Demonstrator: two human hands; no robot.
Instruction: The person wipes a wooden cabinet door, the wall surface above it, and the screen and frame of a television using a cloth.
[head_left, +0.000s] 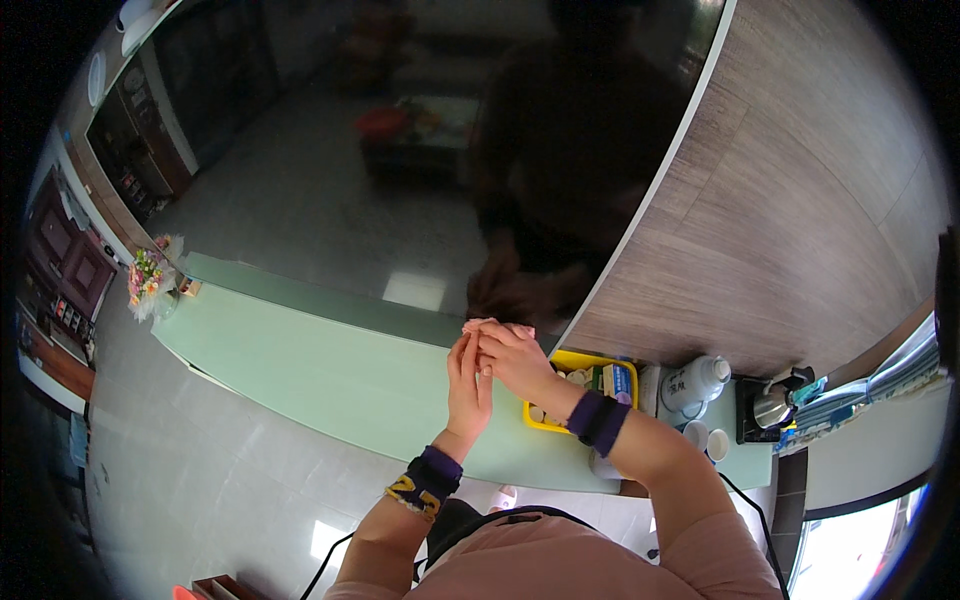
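Note:
A pink cloth (523, 331) is bunched at the bottom edge of a large glossy black television screen (337, 202). My right hand (517, 361) holds the cloth against the lower right part of the screen, its fingers covering much of it. Close beside it, my left hand (469, 386) points upward with long, straight fingers, its tips by the cloth's left end. The two hands overlap at the fingers, so whether the left one also grips the cloth is unclear. Both wrists wear dark bands. Below the screen runs a pale green glass-like cabinet top (337, 382).
A yellow basket (636, 390) of small boxes stands right of my hands. Past it are a white thermos jug (694, 381), white cups (717, 445) and a metal kettle (772, 407). Wrapped flowers (148, 281) stand at the cabinet's left end. Wood-look panelling (772, 225) borders the screen.

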